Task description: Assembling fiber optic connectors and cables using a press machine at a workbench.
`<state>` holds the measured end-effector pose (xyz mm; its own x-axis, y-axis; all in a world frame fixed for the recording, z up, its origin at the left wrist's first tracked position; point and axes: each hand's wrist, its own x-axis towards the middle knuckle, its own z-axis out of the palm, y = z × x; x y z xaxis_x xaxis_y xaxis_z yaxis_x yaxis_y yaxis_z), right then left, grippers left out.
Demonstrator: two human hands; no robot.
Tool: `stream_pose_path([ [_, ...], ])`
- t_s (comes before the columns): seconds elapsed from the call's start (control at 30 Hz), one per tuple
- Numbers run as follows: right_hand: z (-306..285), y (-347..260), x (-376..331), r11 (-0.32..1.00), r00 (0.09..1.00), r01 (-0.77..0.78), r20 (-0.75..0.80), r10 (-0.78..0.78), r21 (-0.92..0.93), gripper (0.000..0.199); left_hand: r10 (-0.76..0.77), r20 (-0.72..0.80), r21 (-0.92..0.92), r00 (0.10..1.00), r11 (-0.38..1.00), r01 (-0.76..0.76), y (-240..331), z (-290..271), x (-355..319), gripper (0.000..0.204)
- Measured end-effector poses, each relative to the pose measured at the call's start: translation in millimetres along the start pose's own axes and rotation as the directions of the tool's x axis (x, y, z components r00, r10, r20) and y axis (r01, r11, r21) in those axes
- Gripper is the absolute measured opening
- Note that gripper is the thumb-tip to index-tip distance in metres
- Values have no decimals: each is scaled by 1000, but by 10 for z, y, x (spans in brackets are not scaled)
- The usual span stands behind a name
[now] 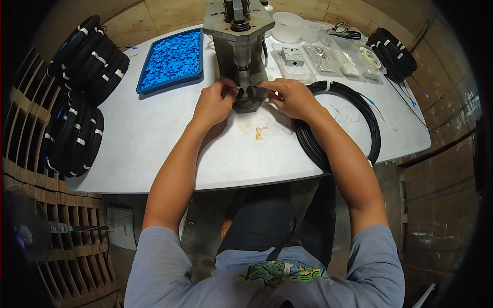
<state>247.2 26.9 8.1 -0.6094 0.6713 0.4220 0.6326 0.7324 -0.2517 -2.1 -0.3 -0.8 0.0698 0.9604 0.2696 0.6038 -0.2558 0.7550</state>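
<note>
— Left hand [214, 101] first: where is it?
— At the foot of the press [240, 49], fingers curled in tight against the left side of the black die [250, 95]. It pinches something small there, but I cannot tell what; the fingers hide it.
— And the right hand [290, 96]?
— On the other side of the die, fingers narrowed to a pinch on a thin black cable end with a bit of blue at the tip. Its wrist lies over the edge of the cable coil [339, 123].
— Where does that coil sit?
— Flat on the white table [154, 133], just right of the press, under the right forearm, reaching to the table's near edge.
— What else is on the table?
— A blue tray [172, 61] full of small blue parts, left of the press. Behind and to the right, clear bags and boxes [328, 56] with small pieces, and a bundle of black coils [395, 51] at the far right corner.
— Off the table?
— More coils, taped in white, stacked on wooden racks [77, 92] at the left. A fan [25, 226] stands low at the left edge.
</note>
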Motion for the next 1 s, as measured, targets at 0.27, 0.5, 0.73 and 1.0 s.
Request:
stream_pose_path([
  [0.27,0,-13,1,1000,1000,6,-13,-6,-1,47,1,-14,8,1000,1000,-1,17,5,-9,24],
  [0.5,-1,-10,3,1000,1000,4,-3,-4,-3,48,10,-9,14,1000,1000,-10,-1,9,2,24],
  [0.73,-3,-8,-1,1000,1000,13,-6,-13,-6,48,2,-6,9,1000,1000,-2,-5,13,3,23],
  [1.0,12,-9,-3,1000,1000,7,-4,-7,2,48,9,-16,-9,1000,1000,-9,-20,21,-6,22],
])
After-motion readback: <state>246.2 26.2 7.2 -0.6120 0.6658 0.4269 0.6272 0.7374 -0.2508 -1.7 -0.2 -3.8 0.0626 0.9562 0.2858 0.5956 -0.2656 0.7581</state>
